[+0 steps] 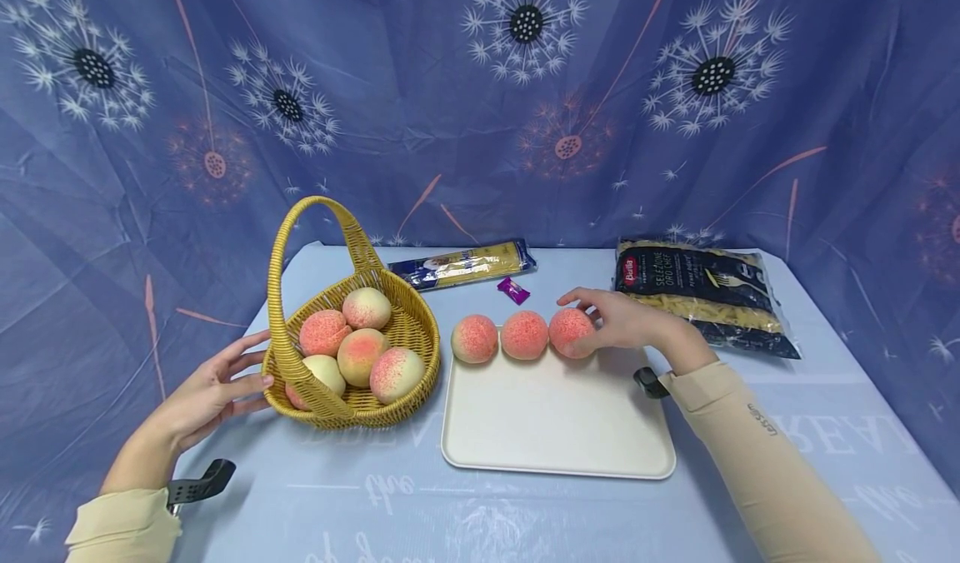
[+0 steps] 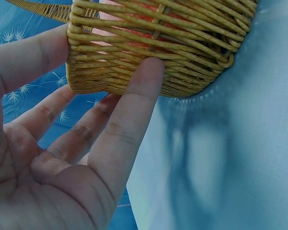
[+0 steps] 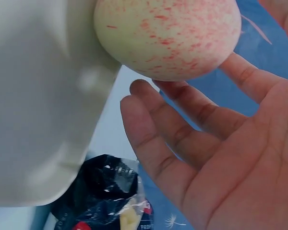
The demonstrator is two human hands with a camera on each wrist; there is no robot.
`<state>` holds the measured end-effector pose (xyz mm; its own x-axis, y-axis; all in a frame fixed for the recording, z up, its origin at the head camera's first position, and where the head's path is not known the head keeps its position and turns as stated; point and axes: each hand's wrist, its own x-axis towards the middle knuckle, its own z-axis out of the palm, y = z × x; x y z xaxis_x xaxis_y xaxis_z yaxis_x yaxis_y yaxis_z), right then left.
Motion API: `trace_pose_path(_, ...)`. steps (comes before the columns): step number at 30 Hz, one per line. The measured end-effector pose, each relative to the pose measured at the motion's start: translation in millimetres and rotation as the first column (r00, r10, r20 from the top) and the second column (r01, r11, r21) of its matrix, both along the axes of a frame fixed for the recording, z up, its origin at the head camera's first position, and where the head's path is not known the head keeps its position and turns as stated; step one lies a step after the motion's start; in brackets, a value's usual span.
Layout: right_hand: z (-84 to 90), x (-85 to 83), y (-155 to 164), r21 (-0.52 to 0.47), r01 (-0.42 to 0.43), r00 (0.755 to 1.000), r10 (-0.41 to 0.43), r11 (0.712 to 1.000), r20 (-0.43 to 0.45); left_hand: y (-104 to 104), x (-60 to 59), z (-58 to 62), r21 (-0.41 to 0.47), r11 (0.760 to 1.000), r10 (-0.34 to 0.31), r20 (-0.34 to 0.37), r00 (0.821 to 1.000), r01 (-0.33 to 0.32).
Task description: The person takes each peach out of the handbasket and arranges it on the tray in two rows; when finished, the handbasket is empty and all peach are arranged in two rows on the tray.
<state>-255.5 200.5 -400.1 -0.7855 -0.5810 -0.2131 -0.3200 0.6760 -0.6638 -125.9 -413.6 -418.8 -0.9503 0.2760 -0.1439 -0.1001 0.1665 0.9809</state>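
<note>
The person's left hand [image 1: 206,396] touches the outside of a yellow woven basket [image 1: 382,416] at the left of the table [image 1: 570,513]. Its fingers are spread wide and nearly straight, with one fingertip resting on the weave in the left wrist view. The basket stands upright, its tall handle arching over it, and at least five pink and cream peaches [image 1: 363,356] lie inside.

The right hand [image 1: 622,317] holds a round peach [image 1: 572,330] at the far edge of a white tray [image 1: 555,421], with the thumb on the near side and the fingers curving behind it. In the right wrist view, the other fingers are loosely bent and apart from one another. The peach is the right end of a row of three; a middle peach [image 1: 525,335] and a left peach [image 1: 475,338] sit just beside it along the same edge.

Behind the tray lie a small purple sweet [image 1: 513,290] and a long packet of spaghetti [image 1: 465,265]. A large dark bag of pasta [image 1: 705,292] lies at the far right, beyond the right wrist. A blue curtain [image 1: 420,88] printed with dandelions hangs behind the table, and both arms wear beige sleeves [image 1: 772,471].
</note>
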Motion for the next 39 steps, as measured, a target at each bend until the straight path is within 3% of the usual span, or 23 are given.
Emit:
trace_pose_path(6,9.4,-3.8,-4.4,-0.01,-0.039,0.996,0.038,0.999,-0.079,-0.5,0.0,-0.3,-0.009,1.0,-0.004,-0.003,1.0,0.004)
trace_pose_path(14,37.2,-5.7,-35.1,-0.062,-0.077,0.982,0.065,0.995,-0.175,-0.7,0.3,-1.5,-0.003,1.0,-0.003,-0.007,1.0,0.003)
trace_pose_path(24,53.6,0.2,-110.0,-0.103,-0.232,0.959,0.209,0.967,-0.192,-0.4,0.9,-3.0,0.002,1.0,-0.003,-0.016,1.0,0.003)
trace_pose_path(29,54.1,6.3,-150.5,-0.124,-0.315,0.946,0.3,0.941,-0.126,-0.2,0.5,-3.6,0.007,1.0,-0.001,-0.014,1.0,0.001)
trace_pose_path(33,57.7,11.4,-180.6,-0.07,-0.367,0.926,0.358,0.927,-0.119,-0.4,0.4,-3.1,0.001,1.0,0.0,-0.009,1.0,0.0)
trace_pose_path(39,65.7,15.5,-219.0,0.059,-0.461,0.873,0.465,0.885,-0.145,-1.3,0.2,-3.3,-0.001,1.0,0.008,-0.003,1.0,-0.008)
